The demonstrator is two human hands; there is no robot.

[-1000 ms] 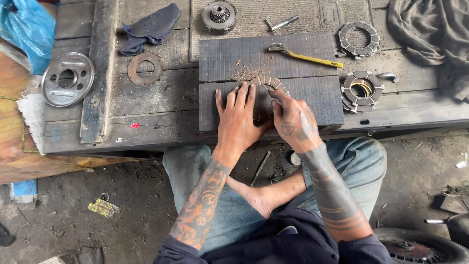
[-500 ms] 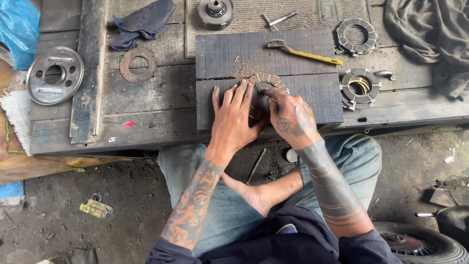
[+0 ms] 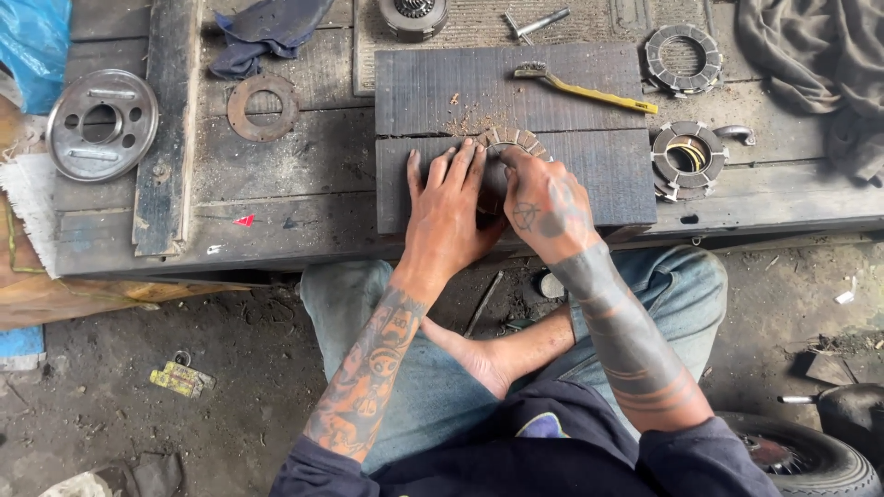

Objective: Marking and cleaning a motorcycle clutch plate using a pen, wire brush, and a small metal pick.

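Both of my hands are down on the dark wooden block [image 3: 589, 179] that lies on the counter [image 3: 313, 184]. Left hand [image 3: 451, 207] lies flat with fingers spread, pressing on a ring-shaped friction plate [image 3: 512, 140] with pale segmented pads around its rim. Right hand [image 3: 545, 204] sits just beside it, fingers curled together over the plate's right side, fingertips pinching at its edge; how much of the plate it actually grips I cannot tell, since my hands cover most of it. Only the plate's far arc shows past my fingers, with a scatter of brownish dust on the block above it.

Closer to me, below the counter edge, are my knees in blue jeans and a bare foot tucked under them, on a dirty floor [image 3: 230, 368]. A tyre [image 3: 810, 460] shows at the lower right.

Farther out on the block lies a small wire brush with a yellow handle [image 3: 589, 87]. To the right of the block, a stack of similar ring plates [image 3: 689, 158] sits on the counter, and another ring plate [image 3: 681, 57] lies beyond it. To the left are a rusty flat ring [image 3: 262, 107], a round metal cover plate [image 3: 101, 124] and a dark rag [image 3: 267, 28]. A grey cloth [image 3: 820, 55] lies at the far right corner.
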